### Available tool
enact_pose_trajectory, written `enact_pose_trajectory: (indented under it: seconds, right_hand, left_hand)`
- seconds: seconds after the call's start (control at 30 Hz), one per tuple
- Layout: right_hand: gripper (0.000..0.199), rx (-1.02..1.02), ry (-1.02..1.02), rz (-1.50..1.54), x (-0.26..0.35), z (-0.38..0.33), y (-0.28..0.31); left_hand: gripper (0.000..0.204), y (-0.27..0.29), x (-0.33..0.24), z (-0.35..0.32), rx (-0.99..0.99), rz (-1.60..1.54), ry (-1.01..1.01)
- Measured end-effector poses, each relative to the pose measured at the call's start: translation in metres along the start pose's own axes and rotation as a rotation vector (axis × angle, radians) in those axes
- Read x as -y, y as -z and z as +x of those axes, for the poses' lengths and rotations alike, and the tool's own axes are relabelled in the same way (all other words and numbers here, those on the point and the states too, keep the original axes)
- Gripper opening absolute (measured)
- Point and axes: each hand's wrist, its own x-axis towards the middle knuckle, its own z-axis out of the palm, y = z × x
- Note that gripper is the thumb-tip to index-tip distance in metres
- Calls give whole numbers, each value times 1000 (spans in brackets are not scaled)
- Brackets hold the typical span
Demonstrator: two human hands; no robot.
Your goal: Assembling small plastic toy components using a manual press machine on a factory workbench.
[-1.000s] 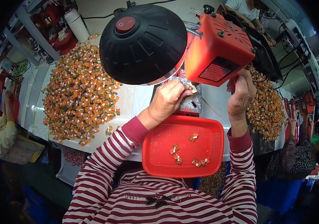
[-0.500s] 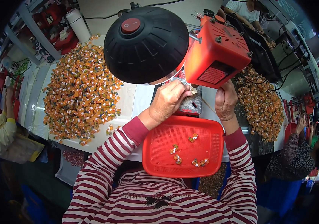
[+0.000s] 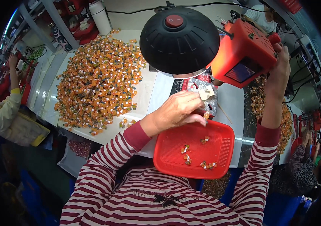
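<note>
My left hand (image 3: 179, 111) is closed, pinching a small orange and white piece (image 3: 206, 115) between thumb and fingertips. It hangs just above the far rim of a red plastic basket (image 3: 160, 160), where several small orange, white and dark pieces (image 3: 188, 160) lie. Beyond those fingers a pale block (image 3: 206, 92) sits on the speckled base (image 3: 212, 105) of a red bench machine (image 3: 239, 49). My right hand (image 3: 280, 71) is up at the machine's right side, its fingers curled round a red handle (image 3: 274, 38).
A black lamp shade (image 3: 179, 41) overhangs the base. Large heaps of small orange pieces lie at left (image 3: 98, 83) and right (image 3: 285, 128). A white bottle (image 3: 100, 18) stands at the back left. Other people work at both sides and behind the machine.
My left hand has drawn back from the machine base toward the basket, with a small piece in its fingers. The right hand has risen to the red handle. The view has shifted.
</note>
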Motion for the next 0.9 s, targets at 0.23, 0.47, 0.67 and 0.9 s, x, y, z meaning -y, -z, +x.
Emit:
enact_pose_trajectory:
  seconds: [0.23,0.47,0.67,0.9]
  right_hand:
    - [51,249,-251,-192,-38,-81,30]
    - [34,454,-265,-113,-26,-118,23]
    - [16,709,313,-370,-21,-139,-10]
    - [21,703,-179,-120,-40,-142,-2]
  left_hand:
    - [6,106,85,-45,236,1175,267]
    - [8,82,72,-39,102,842,242]
    - [14,24,2,-8,64,-166,523]
    - [18,-10,-20,-6,-149,-494,535]
